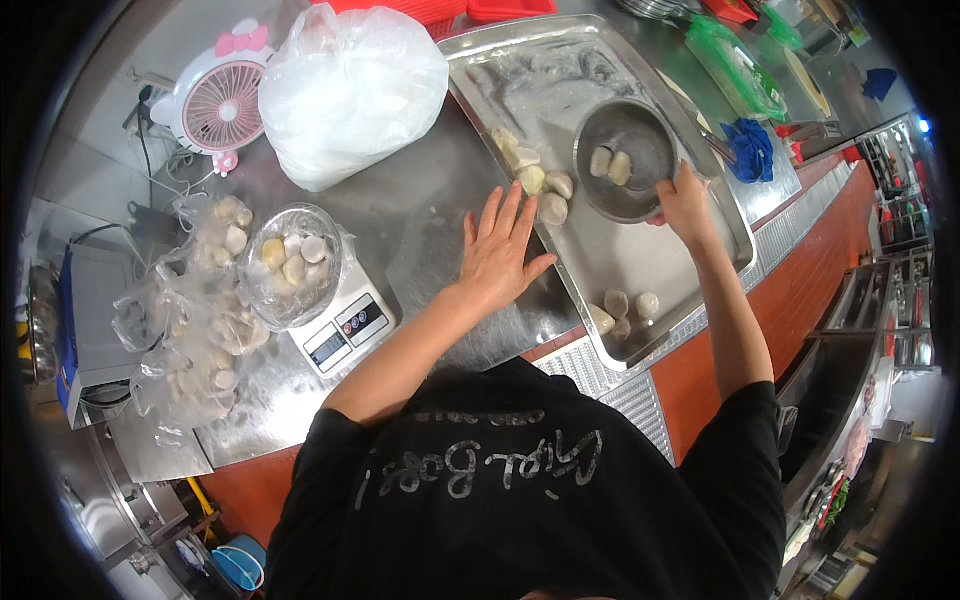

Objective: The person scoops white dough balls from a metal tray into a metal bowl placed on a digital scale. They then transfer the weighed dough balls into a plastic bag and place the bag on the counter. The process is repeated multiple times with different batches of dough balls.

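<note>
In my right hand [684,201] is the rim of a round metal bowl [646,135], tilted over a large steel tray [701,274]. Two pale rounded food pieces [610,166] lie inside the bowl. My left hand [501,251] is spread with nothing in it, its fingertips close to the tray's near edge. Just beyond those fingertips sits a small cluster of pale pieces [553,208] in the tray. Several more pieces [616,304] rest in its lower corner. To the left, a plastic-lined bowl of pale pieces [294,262] stands on a white digital scale [349,330].
Knotted clear bags of pale pieces [214,330] lie left of the scale. Behind it stand a pink-and-white fan [223,105] and a bulky white plastic bag [352,97]. Red baskets [420,11] are at the back. A blue cloth [750,154] lies beyond the tray.
</note>
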Tool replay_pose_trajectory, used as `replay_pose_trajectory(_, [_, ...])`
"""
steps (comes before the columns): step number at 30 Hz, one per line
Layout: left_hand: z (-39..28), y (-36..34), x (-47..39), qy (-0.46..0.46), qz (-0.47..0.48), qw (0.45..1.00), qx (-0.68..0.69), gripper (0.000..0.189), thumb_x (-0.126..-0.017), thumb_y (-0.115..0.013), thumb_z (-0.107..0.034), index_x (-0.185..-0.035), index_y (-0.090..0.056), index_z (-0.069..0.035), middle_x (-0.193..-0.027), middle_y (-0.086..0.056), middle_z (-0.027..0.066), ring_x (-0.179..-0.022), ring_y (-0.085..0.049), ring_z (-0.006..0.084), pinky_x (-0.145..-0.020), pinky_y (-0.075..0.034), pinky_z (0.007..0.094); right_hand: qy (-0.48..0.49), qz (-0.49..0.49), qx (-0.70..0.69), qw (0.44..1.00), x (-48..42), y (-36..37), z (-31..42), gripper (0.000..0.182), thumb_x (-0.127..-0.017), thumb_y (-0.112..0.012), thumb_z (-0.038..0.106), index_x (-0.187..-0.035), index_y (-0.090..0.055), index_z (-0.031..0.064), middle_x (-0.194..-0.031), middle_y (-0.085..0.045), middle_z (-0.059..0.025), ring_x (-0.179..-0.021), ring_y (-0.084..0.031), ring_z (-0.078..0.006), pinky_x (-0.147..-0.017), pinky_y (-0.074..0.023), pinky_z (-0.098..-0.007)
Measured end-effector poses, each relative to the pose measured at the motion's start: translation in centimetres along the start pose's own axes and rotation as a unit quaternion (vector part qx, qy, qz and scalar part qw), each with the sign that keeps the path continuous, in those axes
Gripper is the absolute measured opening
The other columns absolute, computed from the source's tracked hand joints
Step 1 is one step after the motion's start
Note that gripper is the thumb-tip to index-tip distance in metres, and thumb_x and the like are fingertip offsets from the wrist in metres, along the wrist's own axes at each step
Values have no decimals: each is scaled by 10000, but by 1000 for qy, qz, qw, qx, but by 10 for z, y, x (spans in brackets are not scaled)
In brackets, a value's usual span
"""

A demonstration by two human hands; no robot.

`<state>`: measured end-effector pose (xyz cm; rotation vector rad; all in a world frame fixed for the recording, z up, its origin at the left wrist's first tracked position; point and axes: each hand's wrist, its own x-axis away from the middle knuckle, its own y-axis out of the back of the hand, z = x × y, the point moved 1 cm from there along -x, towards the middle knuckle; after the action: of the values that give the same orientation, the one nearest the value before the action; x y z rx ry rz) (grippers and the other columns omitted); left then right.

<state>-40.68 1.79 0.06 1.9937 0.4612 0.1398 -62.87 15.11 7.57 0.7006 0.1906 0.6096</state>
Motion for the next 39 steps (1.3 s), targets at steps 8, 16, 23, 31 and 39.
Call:
replay_pose_trajectory(8, [1, -1, -17, 11, 26, 999, 37, 795, -839, -524, -454, -1394, -151, -25, -1466, -16, 178, -1353, -21, 350, -1034, -134, 578, -3, 100, -6, 995, 13, -16, 17, 355, -797, -407, 14, -1132, -399, -104, -731, -593, -222, -489, -619, -270, -421, -509, -327])
replay_pose_trajectory(16, [-6, -6, -23, 29, 31, 999, 22, 752, -849, -496, -416, -1396, -158, -27, -1466, -4, 179, -1350, -11, 361, -1043, -128, 567, -69, 88, -155, 982, 53, -21, -7, 270, -820, -394, 20, -1072, -450, -57, -779, -608, -139, -528, -606, -204, -419, -490, -264])
replay_pose_trajectory(23, [-8, 3, -16, 34, -31, 998, 53, 696, -849, -527, -372, -1397, -199, -94, -1460, -37, 184, -1329, -69, 400, -1024, -127, 586, -197, 100, -296, 929, 45, -14, -42, 223, -822, -454, 97, -982, -468, -58, -799, -605, -163, -579, -595, -234, -509, -519, -326])
replay_pose_trajectory(31, [34, 81, 73, 30, -213, 976, 27, 583, -730, -660, -160, -1262, -434, -81, -1414, -244, 153, -1298, -207, 374, -1009, -224, 521, -54, 116, -199, 972, 33, 9, 22, 221, -835, -464, 132, -993, -477, -22, -909, -601, -167, -614, -610, -189, -389, -437, -244])
replay_pose_trajectory(39, [103, 116, 187, 245, -222, 932, -147, 524, -695, -700, -179, -1171, -519, -60, -1259, -459, 118, -1263, -312, 310, -934, -244, 621, 24, 249, -264, 931, 43, -104, 159, 259, -817, -464, 86, -1050, -476, -25, -864, -591, -131, -615, -597, -193, -432, -473, -286])
